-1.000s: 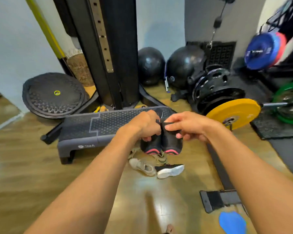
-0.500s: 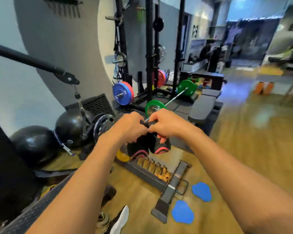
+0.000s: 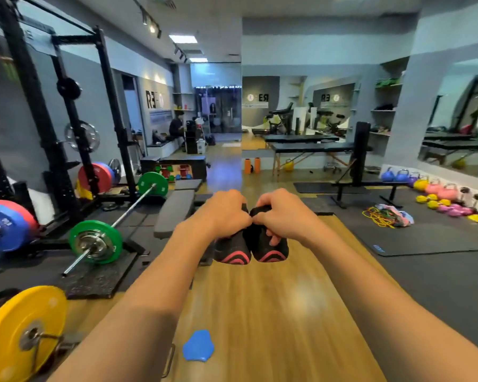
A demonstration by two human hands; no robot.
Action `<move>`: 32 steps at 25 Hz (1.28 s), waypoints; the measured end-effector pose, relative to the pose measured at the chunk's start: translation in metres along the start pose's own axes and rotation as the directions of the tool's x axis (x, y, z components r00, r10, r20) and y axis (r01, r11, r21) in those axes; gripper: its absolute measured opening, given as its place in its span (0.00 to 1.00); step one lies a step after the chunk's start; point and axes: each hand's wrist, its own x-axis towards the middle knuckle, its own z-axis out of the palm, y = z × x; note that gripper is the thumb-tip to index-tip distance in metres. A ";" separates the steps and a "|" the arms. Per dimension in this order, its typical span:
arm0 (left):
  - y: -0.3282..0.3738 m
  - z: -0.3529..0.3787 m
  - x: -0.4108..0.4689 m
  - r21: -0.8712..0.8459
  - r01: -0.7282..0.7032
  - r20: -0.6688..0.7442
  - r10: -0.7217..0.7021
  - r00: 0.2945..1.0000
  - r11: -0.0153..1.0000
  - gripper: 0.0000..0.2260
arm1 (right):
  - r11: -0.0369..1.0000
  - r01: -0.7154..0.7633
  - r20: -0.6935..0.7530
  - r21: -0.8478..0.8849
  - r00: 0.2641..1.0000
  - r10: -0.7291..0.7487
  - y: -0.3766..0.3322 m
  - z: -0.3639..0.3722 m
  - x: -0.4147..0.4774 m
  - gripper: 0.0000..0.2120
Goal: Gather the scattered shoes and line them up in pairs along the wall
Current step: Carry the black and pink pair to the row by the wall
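Two black shoes with pink-striped soles hang side by side in front of me, above the wooden floor. My left hand (image 3: 223, 213) grips the left shoe (image 3: 233, 248) at its top. My right hand (image 3: 280, 215) grips the right shoe (image 3: 271, 250) the same way, fingers curled over its opening. The two shoes touch each other, toes pointing down. No other shoes show in this view.
A barbell with green plates (image 3: 95, 241) and a squat rack (image 3: 66, 150) stand at the left. A yellow plate (image 3: 20, 334) is at the lower left, a blue pad (image 3: 198, 346) on the floor below. A bench (image 3: 174, 210) lies ahead; black mats (image 3: 425, 238) and kettlebells (image 3: 439, 191) lie at the right.
My view has swung right, from the cable machine and step platform to the open gym floor. Both hands kept hold of the shoes; the shoes on the floor have left the view.
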 end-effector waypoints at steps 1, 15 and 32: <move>0.024 0.017 0.017 -0.015 -0.028 0.024 0.029 0.999 0.999 0.05 | 1.000 -0.028 -0.028 -0.007 0.999 0.028 0.024 -0.020 -0.004 0.04; 0.333 0.251 0.278 -0.246 -0.501 0.285 0.556 0.781 0.830 0.04 | 0.848 -0.530 -0.456 0.033 0.747 0.484 0.345 -0.263 -0.040 0.07; 0.649 0.477 0.531 -0.427 -0.776 0.289 0.883 0.370 0.464 0.06 | 0.676 -0.681 -0.779 0.281 0.250 0.576 0.654 -0.489 -0.016 0.06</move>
